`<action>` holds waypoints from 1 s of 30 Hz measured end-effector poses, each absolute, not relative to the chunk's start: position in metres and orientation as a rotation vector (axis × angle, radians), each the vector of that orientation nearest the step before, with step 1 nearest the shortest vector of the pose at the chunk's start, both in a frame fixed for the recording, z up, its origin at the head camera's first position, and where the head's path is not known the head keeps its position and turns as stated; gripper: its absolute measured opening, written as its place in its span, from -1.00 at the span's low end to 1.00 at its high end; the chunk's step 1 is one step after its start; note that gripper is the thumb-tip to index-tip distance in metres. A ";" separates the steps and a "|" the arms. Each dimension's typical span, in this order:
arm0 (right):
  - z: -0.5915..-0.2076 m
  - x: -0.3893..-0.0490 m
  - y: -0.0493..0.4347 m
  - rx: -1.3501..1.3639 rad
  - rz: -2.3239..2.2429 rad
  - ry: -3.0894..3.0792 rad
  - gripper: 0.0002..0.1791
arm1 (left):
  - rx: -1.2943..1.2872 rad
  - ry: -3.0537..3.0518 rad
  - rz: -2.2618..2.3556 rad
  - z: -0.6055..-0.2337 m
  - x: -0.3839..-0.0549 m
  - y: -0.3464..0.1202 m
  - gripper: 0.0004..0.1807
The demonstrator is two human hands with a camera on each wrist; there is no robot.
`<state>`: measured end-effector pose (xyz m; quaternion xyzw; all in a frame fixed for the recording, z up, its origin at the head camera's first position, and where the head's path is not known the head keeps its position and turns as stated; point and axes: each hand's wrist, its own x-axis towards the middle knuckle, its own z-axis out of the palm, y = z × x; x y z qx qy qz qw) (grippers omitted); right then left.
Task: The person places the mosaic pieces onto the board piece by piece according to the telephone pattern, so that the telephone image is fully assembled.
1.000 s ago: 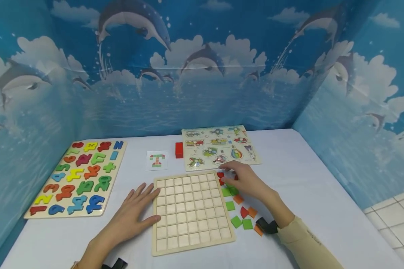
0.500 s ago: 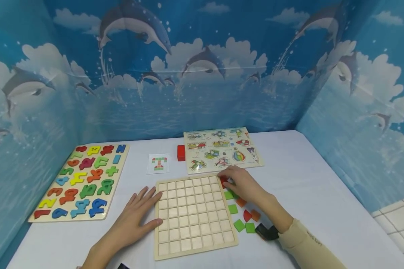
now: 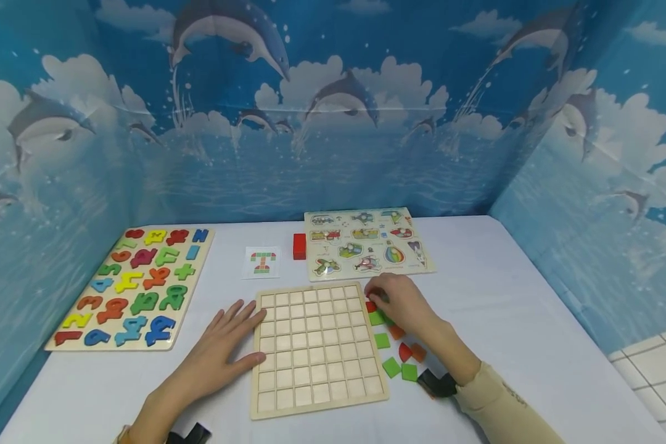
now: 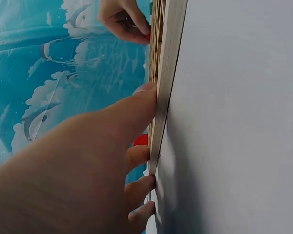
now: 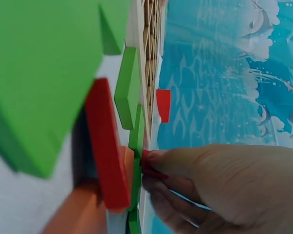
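A wooden grid board (image 3: 316, 354) lies on the white table with bare squares. My left hand (image 3: 216, 357) rests against its left edge, fingers spread and thumb touching the rim, as the left wrist view also shows. By the board's upper right corner, my right hand (image 3: 402, 302) pinches a small red piece (image 5: 151, 166) between thumb and finger; its full shape is hidden. Below that hand lie loose green squares (image 3: 382, 340), orange pieces (image 3: 418, 352) and a red quarter-circle (image 3: 405, 352). Some pieces are partly covered by the hand and the wrist.
Behind the board lies a card (image 3: 263, 263) with a T-shaped coloured pattern, beside a red block (image 3: 300, 246). A vehicle picture puzzle (image 3: 366, 243) is at the back and a number puzzle (image 3: 127, 290) at the left. Dolphin-printed curtains (image 3: 333, 160) enclose the table.
My right hand has lowered its fingers among the red pieces, pinched one, and shifted slightly. My left hand stays on the board's edge. The head view has shifted a little.
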<state>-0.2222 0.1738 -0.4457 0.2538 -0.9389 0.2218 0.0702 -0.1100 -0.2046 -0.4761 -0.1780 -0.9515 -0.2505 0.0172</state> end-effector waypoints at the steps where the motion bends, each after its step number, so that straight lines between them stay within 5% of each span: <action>1: -0.445 -0.221 0.174 0.726 0.694 -2.824 -0.91 | -0.555 -2.954 -0.788 -0.476 -0.111 -0.204 -0.12; 13: -0.439 -0.205 0.153 0.568 1.175 -2.804 -0.96 | -0.530 -2.886 -0.958 -0.490 -0.114 -0.200 -0.17; 30: -0.444 -0.197 0.136 0.438 1.182 -2.796 -0.86 | -0.507 -2.794 -0.841 -0.495 -0.122 -0.185 -0.18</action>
